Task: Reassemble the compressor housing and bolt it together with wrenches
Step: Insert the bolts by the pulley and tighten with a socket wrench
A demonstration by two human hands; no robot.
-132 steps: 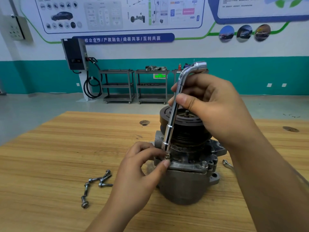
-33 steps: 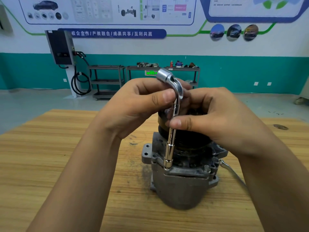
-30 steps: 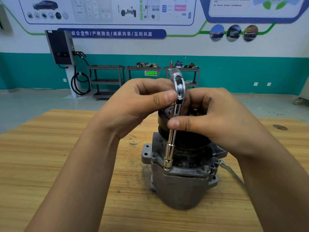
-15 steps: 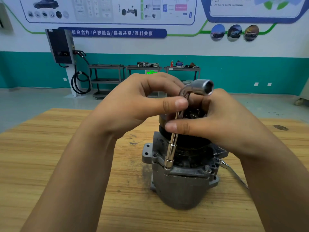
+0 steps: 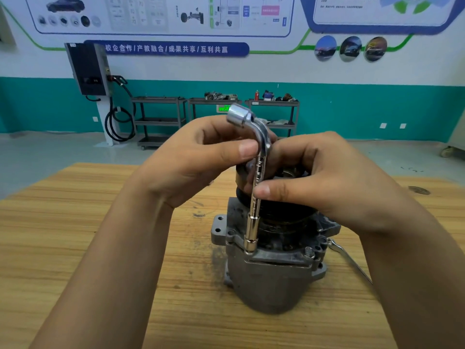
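Observation:
The grey metal compressor housing (image 5: 271,280) stands upright on the wooden table (image 5: 75,235), its black pulley at the top mostly hidden behind my hands. A chrome L-shaped socket wrench (image 5: 254,212) stands almost vertical, its lower socket seated on a bolt on the flange's front left. My left hand (image 5: 191,162) pinches the wrench just below its bend, thumb across the shaft. My right hand (image 5: 314,182) pinches the shaft lower down with thumb and fingers. The bent top socket points up and to the left. Another bolt head (image 5: 309,252) sits in the flange at the right.
A second metal wrench (image 5: 349,260) lies on the table right of the housing, partly hidden by my right forearm. A dark knot (image 5: 419,190) marks the table's far right. Grey shelf carts (image 5: 214,117) and a wall charger (image 5: 89,69) stand far behind.
Both hands have turned the wrench on the bolt: its bent top swung from pointing right half a second ago to pointing left now. Earlier, my left hand rose from the bolt to the wrench.

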